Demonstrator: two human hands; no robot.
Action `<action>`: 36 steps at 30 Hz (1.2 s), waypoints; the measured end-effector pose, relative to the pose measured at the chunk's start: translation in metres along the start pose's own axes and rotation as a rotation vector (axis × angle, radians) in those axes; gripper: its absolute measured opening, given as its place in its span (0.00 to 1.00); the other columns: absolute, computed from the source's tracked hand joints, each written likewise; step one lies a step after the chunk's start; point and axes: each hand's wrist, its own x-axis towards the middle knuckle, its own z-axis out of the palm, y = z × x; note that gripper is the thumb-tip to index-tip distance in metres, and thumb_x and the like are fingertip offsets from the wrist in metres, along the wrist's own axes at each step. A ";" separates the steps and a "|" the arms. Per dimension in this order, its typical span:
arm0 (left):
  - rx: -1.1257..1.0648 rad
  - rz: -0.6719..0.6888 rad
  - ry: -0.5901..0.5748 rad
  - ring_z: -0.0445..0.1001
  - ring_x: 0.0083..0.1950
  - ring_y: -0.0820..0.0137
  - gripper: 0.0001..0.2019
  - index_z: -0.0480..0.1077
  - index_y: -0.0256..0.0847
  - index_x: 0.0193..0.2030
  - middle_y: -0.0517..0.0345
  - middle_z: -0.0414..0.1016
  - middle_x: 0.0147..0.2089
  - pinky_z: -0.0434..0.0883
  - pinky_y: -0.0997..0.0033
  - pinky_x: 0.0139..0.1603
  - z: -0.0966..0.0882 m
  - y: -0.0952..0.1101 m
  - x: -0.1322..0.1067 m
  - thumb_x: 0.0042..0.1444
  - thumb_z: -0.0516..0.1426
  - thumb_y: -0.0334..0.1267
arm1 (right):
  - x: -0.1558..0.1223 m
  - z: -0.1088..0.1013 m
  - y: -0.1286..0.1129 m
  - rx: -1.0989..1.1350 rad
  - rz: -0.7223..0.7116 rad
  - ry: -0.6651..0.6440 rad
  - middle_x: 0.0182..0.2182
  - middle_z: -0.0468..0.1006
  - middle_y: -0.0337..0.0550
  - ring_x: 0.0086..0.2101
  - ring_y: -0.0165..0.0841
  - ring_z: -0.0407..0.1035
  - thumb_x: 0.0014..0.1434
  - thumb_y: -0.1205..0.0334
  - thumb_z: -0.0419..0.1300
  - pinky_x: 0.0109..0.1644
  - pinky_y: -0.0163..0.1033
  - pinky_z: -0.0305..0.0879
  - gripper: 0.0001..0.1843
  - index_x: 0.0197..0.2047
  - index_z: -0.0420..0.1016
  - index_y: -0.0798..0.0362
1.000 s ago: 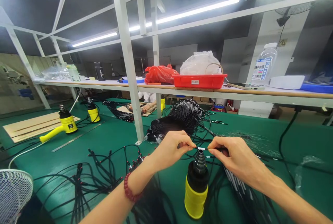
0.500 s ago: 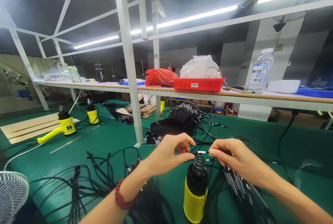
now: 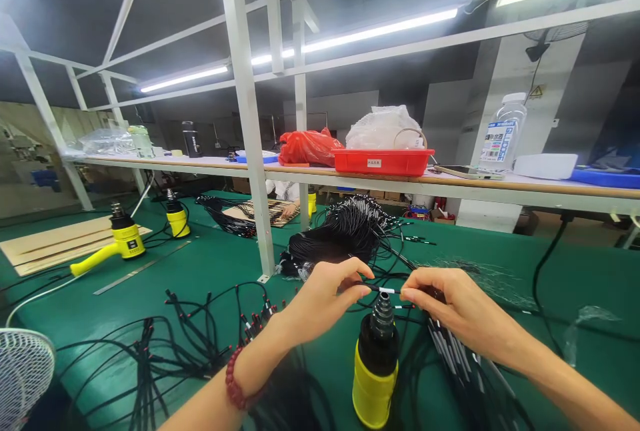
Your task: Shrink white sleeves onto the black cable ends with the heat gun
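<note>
A thin black cable (image 3: pixel 376 289) with a white sleeve (image 3: pixel 387 291) stretches between my two hands, just over the nozzle of an upright yellow heat gun (image 3: pixel 373 377). My left hand (image 3: pixel 333 294) has its fingers curled round the cable left of the nozzle, with a gap between thumb and forefinger tips. On the other side, my right hand (image 3: pixel 445 294) pinches the cable close to the white sleeve. A second cable with a white mark and red tip lies just behind the nozzle. Below my right hand runs a bundle of black cables with grey sleeves (image 3: pixel 457 357).
Loose black cables (image 3: pixel 150 364) spread across the green table at left. Behind my hands lies a large cable bundle (image 3: pixel 345 231). Another yellow heat gun (image 3: pixel 127 241) stands far left, near a white fan (image 3: pixel 25 377). A shelf post (image 3: pixel 255 151) rises mid-table; the shelf holds a red tray (image 3: pixel 385 163).
My left hand has shifted slightly left and its thumb has risen towards the cable. The white sleeve sits a touch higher and further left over the nozzle. My right hand stays nearly still.
</note>
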 end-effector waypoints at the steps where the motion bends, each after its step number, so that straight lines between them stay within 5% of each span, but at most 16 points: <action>1: 0.009 0.002 0.004 0.69 0.30 0.75 0.06 0.72 0.40 0.43 0.64 0.72 0.30 0.65 0.77 0.33 0.001 -0.001 0.000 0.60 0.57 0.33 | 0.000 0.001 0.000 -0.029 -0.001 0.011 0.24 0.70 0.36 0.25 0.29 0.57 0.65 0.52 0.51 0.28 0.34 0.51 0.18 0.29 0.73 0.52; 17: 0.070 0.061 0.128 0.74 0.32 0.74 0.05 0.77 0.40 0.35 0.61 0.79 0.32 0.67 0.76 0.35 0.015 -0.011 0.002 0.57 0.58 0.30 | 0.002 0.006 -0.001 -0.151 -0.004 0.027 0.26 0.74 0.39 0.28 0.32 0.64 0.65 0.55 0.50 0.33 0.37 0.56 0.17 0.29 0.71 0.52; 29: 0.058 -0.056 0.094 0.69 0.26 0.74 0.06 0.74 0.38 0.36 0.63 0.71 0.24 0.65 0.76 0.29 0.017 -0.011 0.000 0.59 0.56 0.35 | 0.003 0.005 0.003 -0.069 0.012 -0.029 0.24 0.72 0.38 0.25 0.30 0.62 0.66 0.53 0.47 0.29 0.34 0.54 0.20 0.30 0.73 0.51; 36: 0.102 -0.033 0.088 0.69 0.29 0.75 0.04 0.74 0.39 0.36 0.63 0.74 0.28 0.66 0.77 0.31 0.010 -0.011 -0.002 0.57 0.60 0.38 | 0.001 0.003 0.001 -0.044 -0.001 0.003 0.24 0.72 0.38 0.26 0.30 0.60 0.65 0.52 0.49 0.29 0.34 0.54 0.19 0.29 0.72 0.52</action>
